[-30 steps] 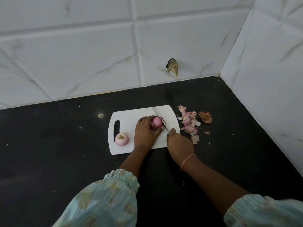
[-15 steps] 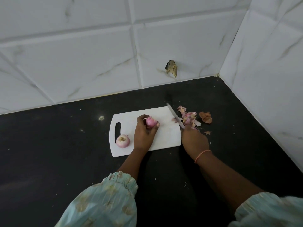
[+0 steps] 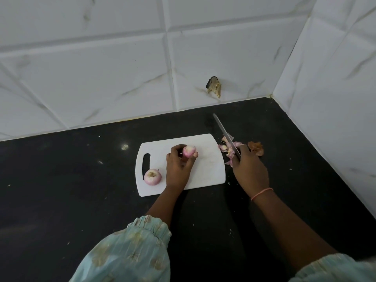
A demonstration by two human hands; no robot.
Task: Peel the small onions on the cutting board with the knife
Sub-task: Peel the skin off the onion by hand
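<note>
Counter: the black countertop [image 3: 61, 200] filled the lower frame, flecked with pale crumbs, and met white marbled wall tiles [image 3: 101, 78] at 12 o'clock and at 3 o'clock, forming a corner toward 1 o'clock.
Cutting board: the white cutting board [image 3: 207, 171] lay flat at the centre, its handle slot at 9 o'clock, with bare counter on every side of it.
Left hand: the left hand [image 3: 177, 171] rested over the board's middle, fingers and thumb curled round the held onion [image 3: 188, 151], lifted at the fingertips toward 12 o'clock.
Right hand: the right hand [image 3: 250, 169] sat just off the board's 3 o'clock edge, fingers wrapped round the knife [image 3: 223, 131], whose handle was hidden inside the fist.
Knife blade: it was slim and grey, angled toward 11 o'clock, its tip over dark counter beyond the board's far corner.
Held onion: small, pink-purple skin with a pale cut top facing up; its lower half was covered by fingers.
Second onion: the second onion [image 3: 152, 177] sat on the board at 8 o'clock, just beside the handle slot, pink with a brownish trimmed top, well apart from the left hand.
Peels: pink onion peels [image 3: 228, 148] lay on the counter just past the board's 3 o'clock edge, partly behind the blade and right hand; a brown skin [image 3: 256, 148] lay beside them.
Wall mark: a brownish scrap [image 3: 214, 86] clung to the tile at 12 o'clock; what it was could not be made out.
Sleeves: the pale blue sleeves [image 3: 130, 253] were cut off by the bottom edge.
</note>
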